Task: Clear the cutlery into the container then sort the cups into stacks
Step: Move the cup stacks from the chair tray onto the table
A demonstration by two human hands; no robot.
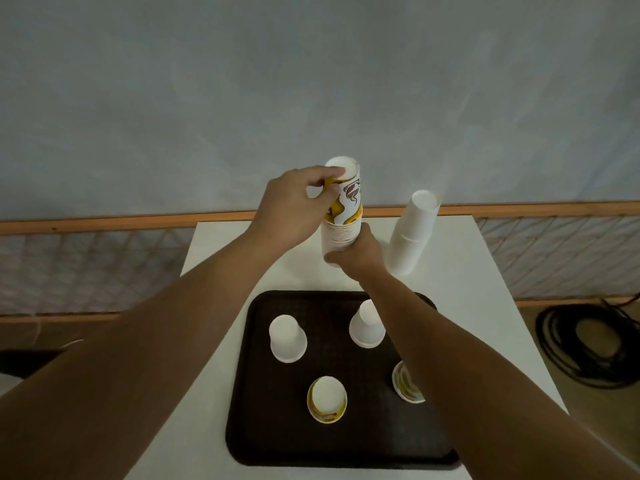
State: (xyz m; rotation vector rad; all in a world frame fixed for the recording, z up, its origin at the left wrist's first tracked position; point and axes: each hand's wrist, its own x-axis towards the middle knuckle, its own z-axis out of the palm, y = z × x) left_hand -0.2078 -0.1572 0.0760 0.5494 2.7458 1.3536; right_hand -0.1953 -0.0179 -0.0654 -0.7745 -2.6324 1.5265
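Just beyond the tray (277,427), the left hand (294,206) pinched the top patterned cup (350,194) atop the patterned stack (341,235), whose base the right hand (358,252) gripped; four loose cups (287,337) stood on the tray.

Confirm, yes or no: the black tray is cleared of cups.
No, four cups sit upside down on the black tray: two plain white cups and two patterned cups.

Bare tray (349,445) lanes between four scattered cups (287,337)
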